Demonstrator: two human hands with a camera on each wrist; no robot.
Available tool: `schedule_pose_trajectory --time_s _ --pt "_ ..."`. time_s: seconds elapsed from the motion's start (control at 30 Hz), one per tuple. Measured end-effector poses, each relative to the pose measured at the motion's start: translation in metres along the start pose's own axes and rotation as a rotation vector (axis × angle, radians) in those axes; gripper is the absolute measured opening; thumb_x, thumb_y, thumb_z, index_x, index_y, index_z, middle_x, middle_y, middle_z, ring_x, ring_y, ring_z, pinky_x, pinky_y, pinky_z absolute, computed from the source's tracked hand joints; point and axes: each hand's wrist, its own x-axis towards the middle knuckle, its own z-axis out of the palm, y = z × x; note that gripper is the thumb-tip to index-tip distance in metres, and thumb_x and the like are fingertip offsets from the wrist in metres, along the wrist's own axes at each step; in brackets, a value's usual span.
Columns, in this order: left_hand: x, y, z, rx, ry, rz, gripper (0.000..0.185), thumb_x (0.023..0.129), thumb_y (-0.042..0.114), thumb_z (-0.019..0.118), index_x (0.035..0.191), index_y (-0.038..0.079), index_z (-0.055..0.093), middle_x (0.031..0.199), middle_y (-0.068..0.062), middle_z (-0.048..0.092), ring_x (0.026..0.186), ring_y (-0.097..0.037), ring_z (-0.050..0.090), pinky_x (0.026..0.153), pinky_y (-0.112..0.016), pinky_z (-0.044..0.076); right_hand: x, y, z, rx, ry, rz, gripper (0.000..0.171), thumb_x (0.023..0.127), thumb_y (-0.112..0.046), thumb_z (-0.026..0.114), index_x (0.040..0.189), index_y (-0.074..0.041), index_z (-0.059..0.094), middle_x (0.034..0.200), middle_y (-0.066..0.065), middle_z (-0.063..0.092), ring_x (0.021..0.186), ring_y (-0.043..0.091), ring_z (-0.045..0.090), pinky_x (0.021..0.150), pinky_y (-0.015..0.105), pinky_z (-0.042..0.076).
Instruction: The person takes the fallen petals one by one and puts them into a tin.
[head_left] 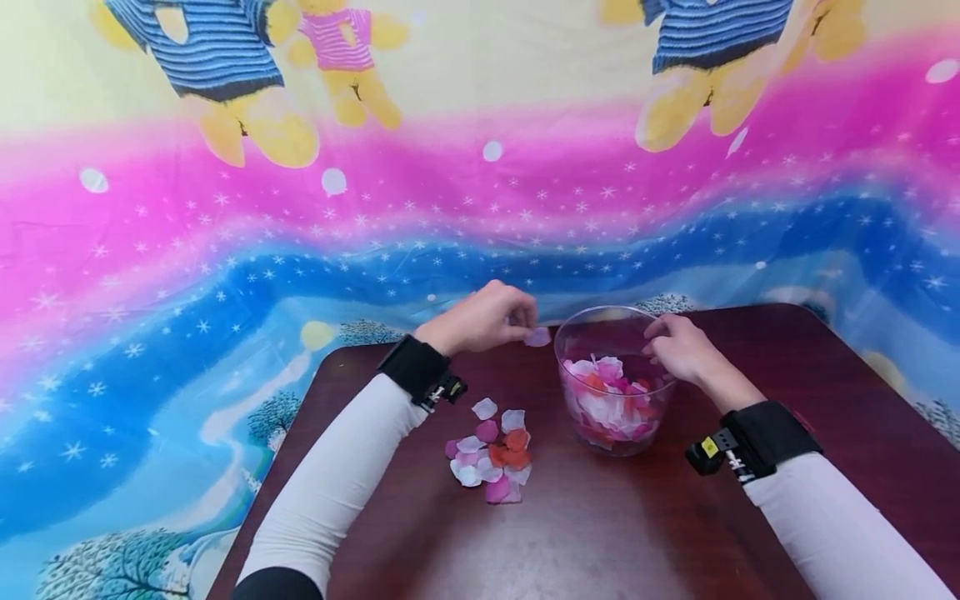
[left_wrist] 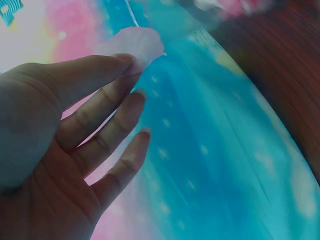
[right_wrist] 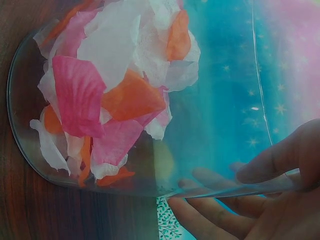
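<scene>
Between thumb and forefinger, my left hand [head_left: 487, 318] pinches a pale pink petal [left_wrist: 137, 47], just left of a clear bowl [head_left: 617, 442]. The other left fingers are spread loosely in the left wrist view. My right hand [head_left: 684, 350] grips the bowl's right wall near the rim, the thumb on one side and the fingers on the other. White, pink and orange petals [right_wrist: 112, 55] fill the lower part of the bowl. On the table, left of the bowl, lies a loose patch of white, pink and red-orange petals [head_left: 487, 450].
A dark wooden table [head_left: 570, 550] carries the bowl and petals. Behind it and along its sides hangs a printed cloth [head_left: 480, 192] with bears, snowflakes and trees. Each wrist wears a black strap with a small camera [head_left: 708, 454].
</scene>
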Motion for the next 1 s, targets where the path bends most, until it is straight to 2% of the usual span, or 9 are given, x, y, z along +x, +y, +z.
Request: schedule_pose_trajectory --time_s 0.13,0.27,0.5,0.6,0.8,0.9,1.0 --pt "0.025 0.02 0.006 0.003 -0.015 0.046 0.005 0.099 0.014 0.069 0.1 0.014 0.074 0.093 0.004 0.07 0.089 -0.007 0.063 0.082 -0.02 0.05 0.0 -0.001 0.001 0.007 0.0 0.003 0.045 0.095 -0.005 0.036 0.136 0.014 0.044 0.126 0.036 0.059 0.113 0.048 0.06 0.08 0.049 0.057" --pt "0.047 0.033 0.017 0.006 -0.053 0.079 0.005 0.099 0.014 0.07 0.1 0.013 0.074 0.093 0.004 0.071 0.088 -0.006 0.064 0.082 -0.019 0.05 0.001 0.0 0.002 0.001 0.005 0.001 0.045 0.096 -0.005 0.035 0.136 0.014 0.044 0.126 0.036 0.06 0.111 0.048 0.061 0.08 0.048 0.056" --pt "0.072 0.052 0.029 0.024 -0.086 0.1 0.006 0.099 0.013 0.068 0.097 0.013 0.074 0.089 0.005 0.068 0.086 -0.007 0.061 0.077 -0.02 0.049 0.001 0.0 0.0 -0.017 0.026 -0.005 0.044 0.096 -0.005 0.036 0.133 0.014 0.047 0.123 0.035 0.061 0.109 0.047 0.062 0.077 0.043 0.056" --pt "0.077 0.056 0.031 0.036 -0.088 0.106 0.008 0.099 0.012 0.067 0.097 0.014 0.075 0.089 0.005 0.067 0.085 -0.008 0.06 0.076 -0.02 0.049 0.001 0.0 0.0 -0.016 0.021 -0.002 0.044 0.096 -0.005 0.036 0.134 0.014 0.047 0.123 0.035 0.061 0.109 0.047 0.062 0.076 0.042 0.055" --pt "0.082 0.058 0.033 0.04 -0.092 0.095 0.009 0.099 0.011 0.067 0.104 0.014 0.074 0.097 0.005 0.069 0.094 -0.006 0.063 0.083 -0.019 0.049 0.0 -0.001 -0.001 -0.001 0.01 0.003 0.043 0.097 -0.007 0.036 0.134 0.013 0.047 0.124 0.034 0.06 0.11 0.046 0.061 0.075 0.04 0.054" --pt "0.082 0.056 0.031 0.038 -0.098 0.078 0.014 0.099 0.012 0.068 0.112 0.014 0.073 0.105 0.004 0.07 0.103 -0.008 0.064 0.088 -0.02 0.049 0.0 0.0 -0.001 -0.005 0.013 -0.001 0.043 0.097 -0.006 0.035 0.134 0.013 0.047 0.123 0.035 0.06 0.109 0.046 0.061 0.077 0.043 0.054" --pt "0.076 0.051 0.024 0.043 -0.083 0.06 0.02 0.1 0.015 0.068 0.119 0.016 0.071 0.115 0.002 0.07 0.104 -0.01 0.063 0.088 -0.023 0.049 0.001 0.002 -0.002 -0.012 0.022 -0.007 0.043 0.096 -0.006 0.036 0.133 0.014 0.047 0.122 0.035 0.061 0.109 0.047 0.062 0.079 0.045 0.054"
